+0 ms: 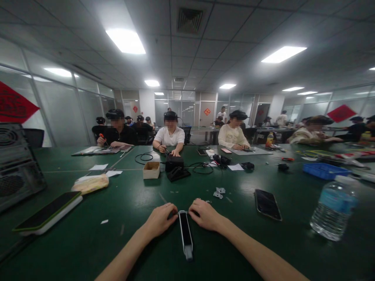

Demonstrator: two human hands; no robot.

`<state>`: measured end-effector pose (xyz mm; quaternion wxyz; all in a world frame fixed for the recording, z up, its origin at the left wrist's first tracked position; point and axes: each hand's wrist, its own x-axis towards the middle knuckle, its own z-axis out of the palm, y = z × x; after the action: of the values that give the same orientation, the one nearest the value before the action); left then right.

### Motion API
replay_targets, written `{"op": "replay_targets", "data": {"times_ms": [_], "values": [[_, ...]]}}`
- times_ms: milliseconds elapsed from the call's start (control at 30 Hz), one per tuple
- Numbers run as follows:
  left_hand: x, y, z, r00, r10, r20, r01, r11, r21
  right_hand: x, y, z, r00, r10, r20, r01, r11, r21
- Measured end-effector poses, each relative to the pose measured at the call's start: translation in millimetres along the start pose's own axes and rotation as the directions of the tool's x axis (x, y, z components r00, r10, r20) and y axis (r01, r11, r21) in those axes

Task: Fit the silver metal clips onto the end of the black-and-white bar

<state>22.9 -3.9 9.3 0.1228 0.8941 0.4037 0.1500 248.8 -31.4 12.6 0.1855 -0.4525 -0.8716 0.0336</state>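
A long, narrow device with a black top and a pale metallic rim lies on the green table between my hands, its long side pointing away from me. My left hand is closed, thumb and fingertips pinched at the left of its far end. On the other side my right hand is closed too, fingertips at the right of that far end. Whether a small part sits between the fingertips is hidden. Just beyond my right hand lie several small whitish pieces.
A smartphone and a water bottle stand to the right, near a blue tray. At left are a flat green-edged case, a plastic bag and a computer tower. A small open box lies ahead; co-workers sit opposite.
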Motion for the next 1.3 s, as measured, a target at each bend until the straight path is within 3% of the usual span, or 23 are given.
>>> {"op": "replay_targets", "data": {"times_ms": [1300], "values": [[-1.1, 3.9, -5.0, 1.0, 0.01, -0.023, -0.009, 0.999, 0.035, -1.6, -3.7, -6.7, 0.998, 0.048, 0.051, -0.049, 0.998, 0.036]]}}
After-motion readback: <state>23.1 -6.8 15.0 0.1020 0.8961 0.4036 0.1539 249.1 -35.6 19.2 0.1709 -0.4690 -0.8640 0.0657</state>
